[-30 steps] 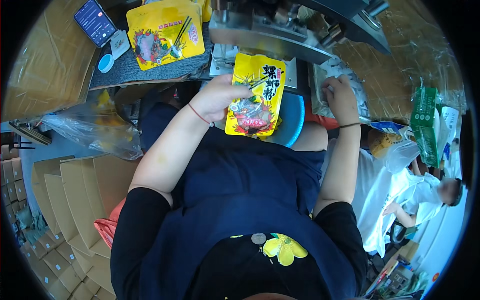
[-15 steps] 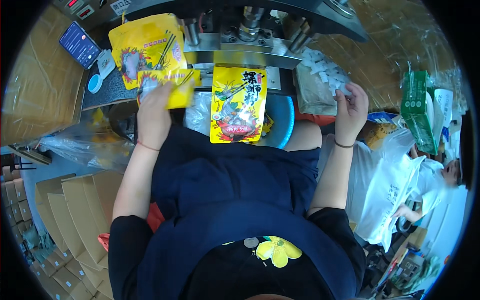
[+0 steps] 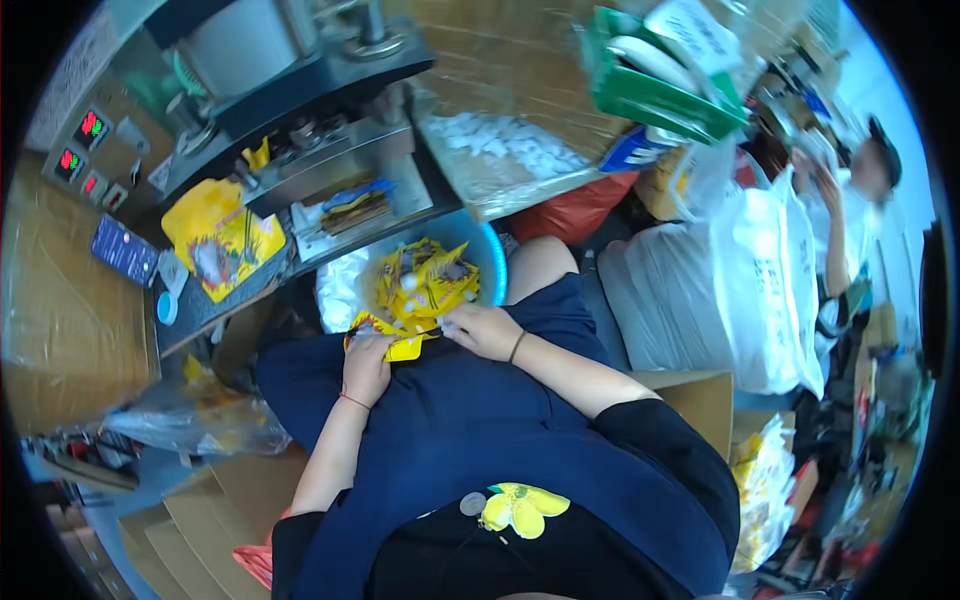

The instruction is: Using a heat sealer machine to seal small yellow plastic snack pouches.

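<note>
My left hand [image 3: 368,370] is closed on the edge of a yellow printed pouch [image 3: 408,350], held low over my lap at the near side of a blue basin [image 3: 497,255]. At the pouch's right end, my right hand [image 3: 485,333] has its fingers pinched around something small and whitish, which looks like one of the small white packets. Its fingertips partly hide it. Inside the basin lies a heap of yellow pouches [image 3: 430,280]. A stack of flat yellow pouches [image 3: 218,240] rests on the bench to the left.
A press machine [image 3: 330,150] stands beyond the basin. Small white packets [image 3: 505,142] are piled to its right. A phone [image 3: 125,250] leans at the bench's left end. A green box [image 3: 660,80], a large white sack [image 3: 730,290] and another person [image 3: 850,190] are at the right.
The view has turned rightward. My left hand has brought a pouch from the stack to my lap. My right hand has come from the white packets to the pouch. The pouch at the press is gone from there.
</note>
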A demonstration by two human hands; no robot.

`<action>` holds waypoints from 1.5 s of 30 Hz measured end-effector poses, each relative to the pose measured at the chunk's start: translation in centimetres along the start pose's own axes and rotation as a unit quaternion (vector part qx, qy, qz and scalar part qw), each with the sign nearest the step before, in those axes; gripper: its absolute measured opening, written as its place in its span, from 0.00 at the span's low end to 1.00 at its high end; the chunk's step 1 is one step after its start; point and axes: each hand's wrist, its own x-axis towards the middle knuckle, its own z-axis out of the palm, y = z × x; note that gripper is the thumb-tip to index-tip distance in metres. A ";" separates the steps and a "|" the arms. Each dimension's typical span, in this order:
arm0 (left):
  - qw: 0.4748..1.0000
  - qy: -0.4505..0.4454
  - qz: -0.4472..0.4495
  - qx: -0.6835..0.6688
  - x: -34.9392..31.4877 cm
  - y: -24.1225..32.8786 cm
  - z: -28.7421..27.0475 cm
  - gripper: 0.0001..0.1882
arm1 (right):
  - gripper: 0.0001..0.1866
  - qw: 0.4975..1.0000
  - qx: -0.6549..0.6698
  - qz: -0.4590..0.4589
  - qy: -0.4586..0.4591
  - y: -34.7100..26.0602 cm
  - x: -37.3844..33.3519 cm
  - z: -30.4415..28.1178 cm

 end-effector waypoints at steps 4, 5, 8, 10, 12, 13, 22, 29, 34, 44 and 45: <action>0.999 -0.029 0.010 0.013 0.4 0.4 0.6 0.16 | 0.09 0.994 0.047 0.036 0.093 1.4 -1.0 -0.4; 1.000 -0.024 0.015 0.014 -0.1 -0.2 1.0 0.16 | 0.09 0.993 0.052 0.051 0.091 1.0 -1.0 -0.9; 0.998 -0.002 0.060 0.008 -0.2 0.2 1.2 0.16 | 0.09 0.987 0.069 0.074 0.124 1.7 -1.7 -0.5; 0.997 0.005 0.074 0.025 0.0 1.5 0.5 0.16 | 0.09 0.984 0.090 0.082 0.133 1.9 -2.1 -0.5; 0.992 0.057 0.113 0.018 -0.9 1.6 0.5 0.15 | 0.11 0.984 0.087 0.067 0.144 2.3 -2.2 0.5; 0.995 0.060 0.082 0.006 -1.7 2.0 0.3 0.15 | 0.11 0.984 0.091 0.064 0.141 2.5 -2.2 0.8; 0.916 -0.045 -0.136 -0.375 -2.3 10.0 -3.4 0.13 | 0.13 0.983 0.136 0.071 0.100 3.4 -2.0 1.5; 0.880 -0.194 -0.126 -0.414 -2.2 9.5 -3.3 0.16 | 0.13 0.997 0.074 0.005 0.008 3.2 -1.7 1.1; 0.868 -0.207 -0.160 -0.421 -2.1 10.5 -3.0 0.16 | 0.16 0.996 0.086 0.012 -0.002 3.1 -2.0 2.2; 0.851 -0.217 -0.167 -0.448 -2.1 6.7 -0.8 0.17 | 0.16 0.994 0.086 0.054 -0.034 3.4 -1.7 1.8; 0.856 -0.222 -0.166 -0.437 -2.1 6.5 -0.6 0.17 | 0.16 0.994 0.087 0.053 -0.038 3.4 -1.8 1.8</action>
